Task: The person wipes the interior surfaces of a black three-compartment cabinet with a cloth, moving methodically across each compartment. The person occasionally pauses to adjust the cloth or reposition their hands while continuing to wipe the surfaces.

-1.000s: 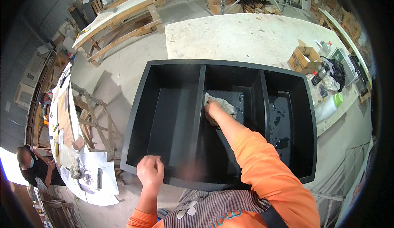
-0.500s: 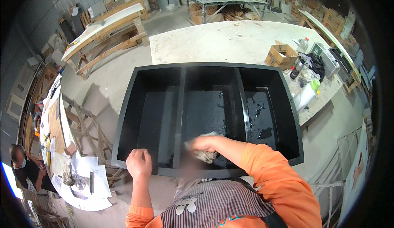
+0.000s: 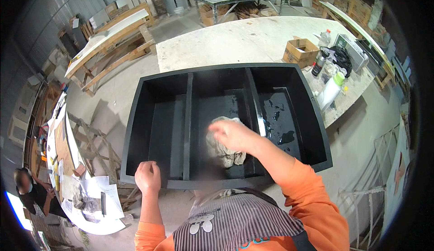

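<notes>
A large black box (image 3: 123, 158) with three compartments lies before me, its open side up. In its middle compartment my right hand (image 3: 233, 135) is closed on a greyish-white rag (image 3: 233, 159), which hangs bunched beneath the palm. My left hand (image 3: 148, 177) rests at the near left corner, its fingers curled over the box's rim. Wet patches (image 3: 285, 137) glisten on the floor of the right compartment, and smaller wet marks show in the middle one. The left compartment's floor (image 3: 167, 133) looks dry. A blur covers part of the near edge.
Behind the box stretches a pale worktable (image 3: 217, 38). At its right are a cardboard box (image 3: 300, 53), a white bottle with a green cap (image 3: 331, 91), a dark spray can (image 3: 318, 64) and a black bag (image 3: 340, 59). A person (image 3: 34, 194) is at a paper-strewn bench (image 3: 108, 226) on the left.
My right hand has moved the rag away from the near edge, farther into the middle compartment, and more of the rag shows. My left hand stays at the rim. The view has shifted slightly.
</notes>
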A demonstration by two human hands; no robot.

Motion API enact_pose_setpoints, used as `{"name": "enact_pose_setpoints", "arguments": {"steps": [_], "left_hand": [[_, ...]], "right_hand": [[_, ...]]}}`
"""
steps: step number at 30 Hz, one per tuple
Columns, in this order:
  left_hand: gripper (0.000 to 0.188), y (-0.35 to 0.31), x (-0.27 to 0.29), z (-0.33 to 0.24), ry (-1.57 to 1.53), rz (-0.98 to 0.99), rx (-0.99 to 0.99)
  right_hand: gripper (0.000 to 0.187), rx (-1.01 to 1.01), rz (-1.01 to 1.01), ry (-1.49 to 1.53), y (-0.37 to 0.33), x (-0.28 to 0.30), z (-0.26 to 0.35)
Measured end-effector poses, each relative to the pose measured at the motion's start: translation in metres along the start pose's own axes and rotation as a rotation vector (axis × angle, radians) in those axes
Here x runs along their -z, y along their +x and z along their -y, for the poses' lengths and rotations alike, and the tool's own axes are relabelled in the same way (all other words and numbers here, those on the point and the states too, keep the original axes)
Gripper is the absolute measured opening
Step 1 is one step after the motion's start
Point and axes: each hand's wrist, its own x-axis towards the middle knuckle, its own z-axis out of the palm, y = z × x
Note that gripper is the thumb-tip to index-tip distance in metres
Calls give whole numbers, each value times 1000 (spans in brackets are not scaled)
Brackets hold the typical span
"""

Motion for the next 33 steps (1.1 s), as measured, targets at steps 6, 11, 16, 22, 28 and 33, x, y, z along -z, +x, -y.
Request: {"name": "enact_pose_setpoints", "arguments": {"steps": [6,11,16,22,28,33], "left_hand": [[15,2,-4,1,-16,9,44],[16,1,-11,9,27,-33,-30],[20,3,-17,19,13,-2,-57],[30,7,-16,19,23,29,-68],[31,12,-30,38,-28,-9,-65],[22,36,-28,59,-712,-30,194]], "right_hand": [[37,139,344,243,-131,13,15],[43,-104,228,527,-236,-8,-14],[48,-363,8,513,-305,-50,-14],[48,-473,-80,420,-373,-75,-2],[41,-524,-86,247,-446,-93,-19],[38,-671,-406,211,-471,-63,-51]]}}
